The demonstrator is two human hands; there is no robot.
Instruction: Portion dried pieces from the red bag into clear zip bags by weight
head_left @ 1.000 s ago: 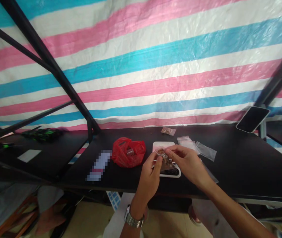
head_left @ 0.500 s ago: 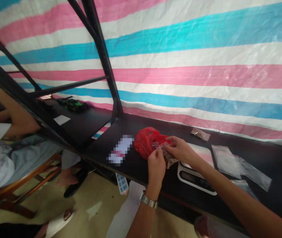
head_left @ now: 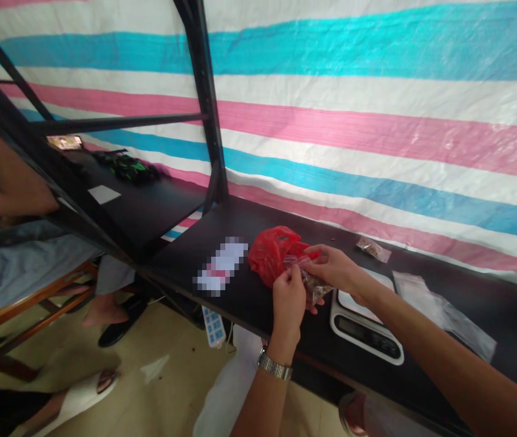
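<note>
My left hand (head_left: 289, 297), with a metal watch at the wrist, pinches the top edge of a small clear zip bag (head_left: 317, 287). Brown bits fill the bag's lower part; their kind is too small to make out. From the right, my right hand (head_left: 335, 267) also grips the bag's upper edge, its fingers closed. Directly behind the hands lies a crumpled red plastic bag (head_left: 273, 254). A white kitchen scale (head_left: 368, 331) sits under my right forearm, partly covered by it.
Flat clear zip bags (head_left: 440, 309) lie right of the scale. Another small filled bag (head_left: 374, 249) rests near the striped sheet (head_left: 354, 145). A blurred-out white item (head_left: 221, 267) is on the left of the black table (head_left: 244, 212). Beyond a black frame (head_left: 208, 103) sits another person.
My view has shifted a little, so the scene sits differently in it. Both hands stay on the zip bag, and its filled part has swung slightly to the right.
</note>
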